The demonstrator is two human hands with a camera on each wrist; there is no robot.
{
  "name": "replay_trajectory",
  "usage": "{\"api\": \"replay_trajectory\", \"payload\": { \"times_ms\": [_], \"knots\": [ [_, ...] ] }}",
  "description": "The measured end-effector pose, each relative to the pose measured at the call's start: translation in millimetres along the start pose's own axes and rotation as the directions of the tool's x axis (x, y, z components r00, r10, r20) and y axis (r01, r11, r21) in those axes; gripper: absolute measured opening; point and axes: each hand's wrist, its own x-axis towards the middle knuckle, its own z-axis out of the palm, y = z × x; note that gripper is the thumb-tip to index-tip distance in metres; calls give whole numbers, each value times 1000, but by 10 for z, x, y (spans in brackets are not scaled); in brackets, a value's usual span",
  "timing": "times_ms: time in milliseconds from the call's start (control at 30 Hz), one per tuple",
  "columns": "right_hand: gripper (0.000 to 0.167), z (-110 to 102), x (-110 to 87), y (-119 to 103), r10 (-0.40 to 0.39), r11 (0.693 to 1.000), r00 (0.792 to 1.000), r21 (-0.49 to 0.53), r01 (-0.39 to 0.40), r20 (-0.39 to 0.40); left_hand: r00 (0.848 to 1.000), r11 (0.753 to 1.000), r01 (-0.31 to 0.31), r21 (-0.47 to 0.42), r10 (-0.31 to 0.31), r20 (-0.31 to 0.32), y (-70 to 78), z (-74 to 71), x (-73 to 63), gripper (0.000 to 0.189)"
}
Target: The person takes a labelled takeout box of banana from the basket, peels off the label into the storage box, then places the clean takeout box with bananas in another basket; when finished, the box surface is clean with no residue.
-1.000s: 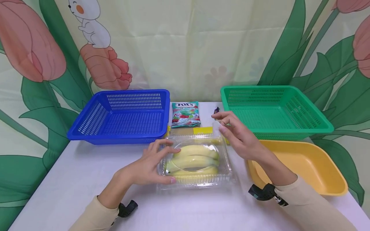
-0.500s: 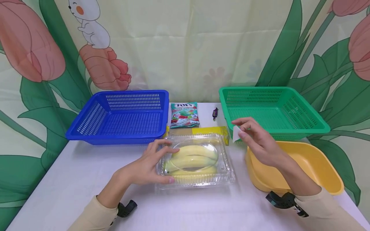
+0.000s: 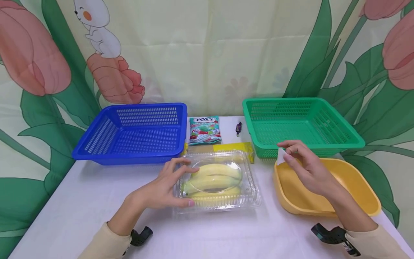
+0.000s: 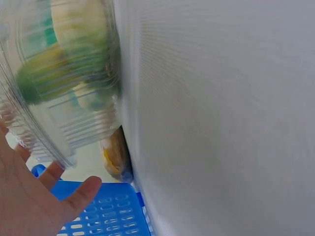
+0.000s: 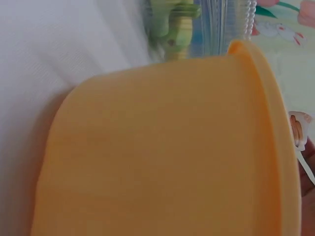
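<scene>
A clear plastic clamshell box (image 3: pixel 223 205) holding bananas (image 3: pixel 213 180) sits mid-table, its lid down. My left hand (image 3: pixel 166 187) rests against its left side, thumb near the front edge and index finger on the lid. In the left wrist view the spread fingers of the left hand (image 4: pixel 32 199) lie by the ribbed rim of the box (image 4: pixel 91 130). Over the left rim of the yellow tub, my right hand (image 3: pixel 308 171) pinches a small white slip (image 3: pixel 281 157) between thumb and fingers. Only part of the right hand (image 5: pixel 309 194) shows past the tub in the right wrist view.
The yellow tub (image 3: pixel 280 192) stands at the right, in front of a green basket (image 3: pixel 304 146). A blue basket (image 3: pixel 129 159) is at the back left. Between the baskets lie a candy bag (image 3: pixel 204 130), a small dark wrapped sweet (image 3: pixel 238 128) and a yellow-brown packet (image 3: pixel 234 147).
My right hand has moved right and toward me, from the box's back right corner to above the tub, carrying the white slip. The left hand has stayed on the box.
</scene>
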Motion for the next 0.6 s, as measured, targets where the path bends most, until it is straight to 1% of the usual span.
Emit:
{"api": "replay_trajectory", "payload": {
  "times_ms": [133,233,300,467,600],
  "knots": [
    [14,-109,-124,56,8,999,1000,-34,-8,-23,1000,1000,-15,6,15,-1,9,0,29,83],
    [18,-185,-205,86,27,998,999,-61,-29,-36,1000,1000,-22,5,22,-4,11,5,47,83],
    [20,-218,-248,102,43,996,998,-71,-46,-39,1000,1000,-12,0,12,-4,7,11,42,84],
    [21,-228,-334,161,77,991,997,-106,-78,-12,1000,1000,0,0,0,1,0,20,-18,84],
    [24,-246,-386,209,71,989,997,-133,-72,-14,1000,1000,-13,4,13,-1,14,4,-22,83]
  ]
}}
